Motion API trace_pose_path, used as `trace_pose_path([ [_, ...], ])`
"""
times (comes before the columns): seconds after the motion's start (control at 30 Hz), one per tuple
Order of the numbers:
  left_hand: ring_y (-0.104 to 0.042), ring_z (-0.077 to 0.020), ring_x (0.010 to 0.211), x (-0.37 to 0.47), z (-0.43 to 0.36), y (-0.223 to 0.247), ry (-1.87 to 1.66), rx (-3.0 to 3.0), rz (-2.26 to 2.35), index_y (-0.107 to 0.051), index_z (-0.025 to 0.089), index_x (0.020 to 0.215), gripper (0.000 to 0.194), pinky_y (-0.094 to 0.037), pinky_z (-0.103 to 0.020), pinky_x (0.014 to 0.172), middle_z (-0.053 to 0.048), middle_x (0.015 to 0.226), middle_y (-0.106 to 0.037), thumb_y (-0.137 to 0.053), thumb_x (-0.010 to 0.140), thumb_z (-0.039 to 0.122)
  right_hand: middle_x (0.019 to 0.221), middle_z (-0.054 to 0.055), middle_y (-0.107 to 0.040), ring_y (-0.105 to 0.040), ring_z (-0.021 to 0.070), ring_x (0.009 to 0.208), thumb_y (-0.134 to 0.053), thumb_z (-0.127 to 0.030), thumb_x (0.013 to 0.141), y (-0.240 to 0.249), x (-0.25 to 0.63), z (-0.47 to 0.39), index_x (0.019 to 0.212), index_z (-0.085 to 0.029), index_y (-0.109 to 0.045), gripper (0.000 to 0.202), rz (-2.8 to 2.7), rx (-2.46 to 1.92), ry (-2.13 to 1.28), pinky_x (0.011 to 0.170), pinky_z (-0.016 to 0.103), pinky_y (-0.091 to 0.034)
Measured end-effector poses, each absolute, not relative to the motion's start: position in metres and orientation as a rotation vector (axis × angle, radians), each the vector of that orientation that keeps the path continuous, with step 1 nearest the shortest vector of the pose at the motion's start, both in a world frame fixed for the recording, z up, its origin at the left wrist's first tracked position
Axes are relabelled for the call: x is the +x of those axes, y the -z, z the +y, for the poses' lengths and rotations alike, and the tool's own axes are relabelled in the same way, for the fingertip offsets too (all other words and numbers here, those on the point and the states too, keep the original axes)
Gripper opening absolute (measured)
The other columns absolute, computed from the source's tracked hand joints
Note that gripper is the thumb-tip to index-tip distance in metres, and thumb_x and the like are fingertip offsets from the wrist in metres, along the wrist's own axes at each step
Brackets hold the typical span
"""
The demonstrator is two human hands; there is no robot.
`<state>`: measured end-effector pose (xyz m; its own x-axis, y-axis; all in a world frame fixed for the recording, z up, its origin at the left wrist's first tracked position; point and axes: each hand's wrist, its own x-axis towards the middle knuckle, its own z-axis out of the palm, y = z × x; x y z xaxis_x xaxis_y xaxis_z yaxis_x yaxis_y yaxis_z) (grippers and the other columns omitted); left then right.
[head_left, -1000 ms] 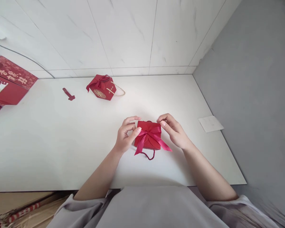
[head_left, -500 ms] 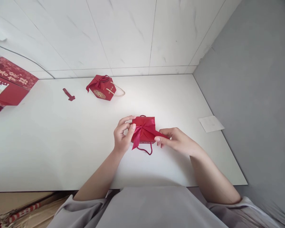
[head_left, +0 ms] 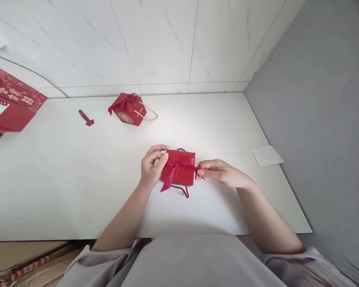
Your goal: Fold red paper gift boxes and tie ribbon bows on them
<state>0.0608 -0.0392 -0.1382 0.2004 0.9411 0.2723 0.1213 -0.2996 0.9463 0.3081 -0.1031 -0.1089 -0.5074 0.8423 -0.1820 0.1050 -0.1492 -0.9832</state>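
A small red gift box point(head_left: 184, 178) sits on the white table in front of me, with dark red cord handles at its far and near sides. Across its top runs a shiny red ribbon point(head_left: 168, 181), tied at the middle, one tail hanging over the near left edge. My left hand point(head_left: 153, 165) grips the box's left side, thumb on top and fingers behind the far left corner. At the right edge, my right hand point(head_left: 218, 172) pinches the other ribbon tail between thumb and fingers.
Farther back stands a red hexagonal gift box point(head_left: 130, 109) with a bow and gold cord. Left of it lies a small red strip point(head_left: 86, 118), and a large red box point(head_left: 16, 107) stands at far left. A white paper point(head_left: 267, 156) lies by the grey right wall.
The box top has tipped slightly toward me and left. My right hand has shifted a little left, and the ribbon tail it holds looks narrower and more bunched.
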Motion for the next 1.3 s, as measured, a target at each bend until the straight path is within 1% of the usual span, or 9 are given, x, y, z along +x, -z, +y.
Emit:
trace_pose_path([
  [0.4,-0.064,-0.0245,0.106,0.058,-0.035,0.136,-1.04,1.615,0.934,-0.041,0.019,0.057,0.043,-0.053,-0.04,0.087,-0.009,0.114,-0.066,-0.059,0.091,0.037,0.082,0.003,-0.065,-0.058,0.0187,0.081,-0.058,-0.051,0.09,0.098,0.332,-0.103,0.082,-0.02,-0.068,0.034,-1.748,-1.312,-1.702,0.078,0.033,-0.046],
  [0.6,-0.06,-0.0231,0.116,0.063,-0.039,0.132,-1.128,1.53,0.961,-0.058,0.023,0.093,0.018,-0.054,-0.034,0.083,-0.009,0.124,-0.062,-0.061,0.09,0.041,0.122,0.007,-0.062,-0.054,0.024,0.121,-0.057,-0.049,0.092,0.101,0.322,-0.101,0.104,-0.026,-0.063,0.027,-1.412,-1.279,-1.198,0.101,0.039,-0.041],
  [0.67,-0.062,-0.0217,0.108,0.056,-0.035,0.128,-1.21,1.52,1.112,-0.06,0.023,0.094,0.022,-0.053,-0.03,0.077,-0.007,0.111,-0.067,-0.062,0.089,0.044,0.133,0.007,-0.056,-0.048,0.0237,0.129,-0.056,-0.048,0.094,0.106,0.311,-0.101,0.104,-0.027,-0.063,0.025,-1.388,-1.249,-1.139,0.107,0.04,-0.036],
  [0.73,-0.064,-0.019,0.083,0.043,-0.03,0.122,-1.112,1.582,1.257,-0.061,0.02,0.074,0.034,-0.05,-0.029,0.069,-0.004,0.082,-0.068,-0.057,0.089,0.05,0.139,0.006,-0.051,-0.046,0.0235,0.132,-0.054,-0.047,0.095,0.109,0.3,-0.101,0.105,-0.028,-0.063,0.024,-1.395,-1.237,-1.151,0.109,0.042,-0.034],
  [0.83,-0.06,-0.0171,0.06,0.021,-0.025,0.107,-0.519,1.677,1.19,-0.06,0.018,0.049,0.065,-0.047,-0.031,0.064,-0.005,0.058,-0.065,-0.041,0.093,0.061,0.142,0.006,-0.048,-0.042,0.024,0.136,-0.054,-0.047,0.095,0.112,0.289,-0.103,0.104,-0.028,-0.063,0.023,-1.409,-1.204,-1.174,0.11,0.042,-0.034],
  [0.9,-0.064,-0.0179,0.058,0.013,-0.026,0.097,-0.081,1.603,1.0,-0.07,0.018,0.056,0.068,-0.047,-0.031,0.062,-0.008,0.065,-0.072,-0.038,0.092,0.065,0.142,0.006,-0.048,-0.041,0.024,0.137,-0.054,-0.046,0.095,0.112,0.285,-0.103,0.103,-0.028,-0.063,0.022,-1.416,-1.174,-1.192,0.111,0.043,-0.033],
  [1.0,-0.072,-0.021,0.071,0.017,-0.033,0.087,0.267,1.422,0.825,-0.079,0.017,0.08,0.054,-0.052,-0.03,0.069,-0.011,0.085,-0.078,-0.051,0.088,0.064,0.142,0.006,-0.05,-0.045,0.0245,0.135,-0.057,-0.045,0.094,0.114,0.283,-0.103,0.098,-0.027,-0.064,0.019,-1.446,-1.146,-1.205,0.112,0.043,-0.034],
  [1.13,-0.073,-0.0243,0.092,0.033,-0.039,0.087,0.107,1.302,0.924,-0.078,0.019,0.093,0.047,-0.054,-0.03,0.078,-0.011,0.097,-0.078,-0.058,0.086,0.06,0.141,0.005,-0.052,-0.045,0.0259,0.136,-0.062,-0.042,0.092,0.115,0.284,-0.102,0.085,-0.025,-0.07,0.02,-1.476,-1.116,-1.2,0.113,0.042,-0.035],
  [1.3,-0.071,-0.0247,0.099,0.04,-0.037,0.095,-0.184,1.247,0.963,-0.077,0.02,0.091,0.039,-0.053,-0.029,0.077,-0.009,0.099,-0.077,-0.06,0.087,0.055,0.146,0.003,-0.048,-0.04,0.0267,0.14,-0.061,-0.041,0.092,0.115,0.287,-0.102,0.08,-0.025,-0.073,0.023,-1.384,-1.102,-1.257,0.109,0.042,-0.041],
])
